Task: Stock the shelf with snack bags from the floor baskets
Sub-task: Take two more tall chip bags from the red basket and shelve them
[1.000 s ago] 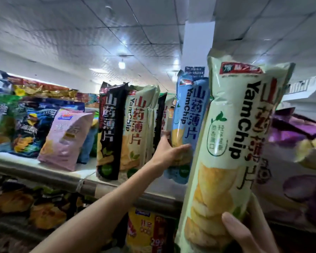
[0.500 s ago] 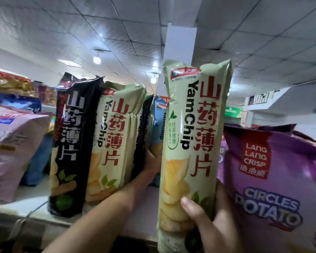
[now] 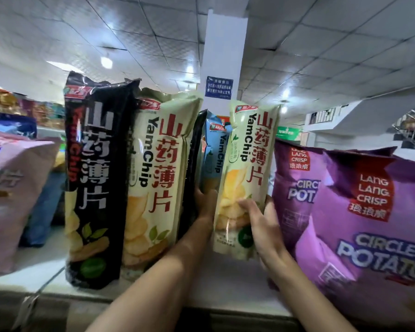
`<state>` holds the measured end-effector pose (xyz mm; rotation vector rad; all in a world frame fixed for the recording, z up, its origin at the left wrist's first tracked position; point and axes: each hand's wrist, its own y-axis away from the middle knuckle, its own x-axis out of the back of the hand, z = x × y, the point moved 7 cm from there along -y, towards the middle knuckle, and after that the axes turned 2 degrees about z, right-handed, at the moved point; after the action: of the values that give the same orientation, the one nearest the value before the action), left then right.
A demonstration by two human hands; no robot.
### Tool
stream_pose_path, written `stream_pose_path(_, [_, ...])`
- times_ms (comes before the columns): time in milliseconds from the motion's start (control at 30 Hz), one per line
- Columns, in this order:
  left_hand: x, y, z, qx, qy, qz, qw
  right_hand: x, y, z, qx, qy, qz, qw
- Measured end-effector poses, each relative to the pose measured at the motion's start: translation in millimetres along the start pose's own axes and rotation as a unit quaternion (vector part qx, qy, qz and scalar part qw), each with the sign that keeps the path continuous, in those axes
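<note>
My right hand [image 3: 259, 221] grips a tall pale green YamChip bag [image 3: 247, 149], which stands upright on the white shelf [image 3: 221, 283] between a blue YamChip bag and purple bags. My left hand [image 3: 205, 202] reaches behind it and presses on the lower part of the blue YamChip bag [image 3: 215, 149], its fingers partly hidden. Left of my left arm stand a black YamChip bag [image 3: 94, 178] and another pale green YamChip bag [image 3: 158, 168]. No floor baskets are in view.
Two purple Circles Potato bags [image 3: 359, 226] crowd the right side of the shelf. A pink bag [image 3: 12, 192] leans at the far left. A white pillar [image 3: 223, 56] with a blue sign rises behind the shelf. The shelf's front rail [image 3: 58, 305] runs along the bottom.
The pale green bag in my right hand has moved away from me and down onto the shelf beside the blue bag. My left hand stays on the blue bag.
</note>
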<state>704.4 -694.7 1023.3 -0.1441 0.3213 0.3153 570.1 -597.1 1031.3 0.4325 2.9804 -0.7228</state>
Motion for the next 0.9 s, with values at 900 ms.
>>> stream_pose_path(900, [25, 52, -15, -0.077, -0.079, -0.034, 0.993, -58, -46, 70, -0.115, 0.022, -0.039, 0.992])
